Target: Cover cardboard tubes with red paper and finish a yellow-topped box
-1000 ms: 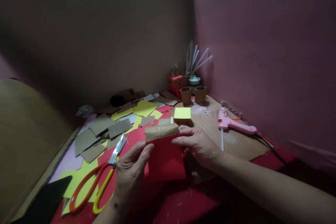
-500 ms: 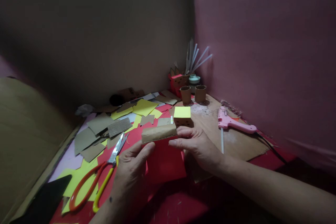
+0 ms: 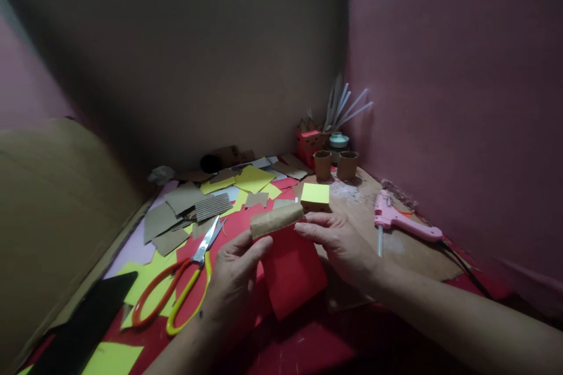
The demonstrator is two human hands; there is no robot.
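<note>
Between my two hands is a curved strip of brown cardboard (image 3: 276, 221), held by its ends. My left hand (image 3: 241, 263) pinches its left end, thumb at the lower edge. At the right end, the fingers of my right hand (image 3: 338, 240) are closed on the cardboard. A red sheet of paper (image 3: 295, 269) hangs just below the strip; whether it is joined to the cardboard I cannot tell. Behind the right hand stands a small cardboard box with a yellow top (image 3: 315, 193). Scissors with orange and yellow handles (image 3: 193, 269) lie open left of my left hand.
A pink glue gun (image 3: 402, 220) rests at the right on a brown cardboard sheet (image 3: 365, 199). Cardboard and paper scraps (image 3: 180, 211) cover the left side. Two small cardboard cups (image 3: 347, 166), a red decorated box (image 3: 307, 146) and glue sticks (image 3: 352, 108) stand at the back corner.
The view has shifted, so everything sits further right in the frame. The cardboard strip has tilted slightly, its right end higher, and more of the red paper below shows. Both hands keep their grip.
</note>
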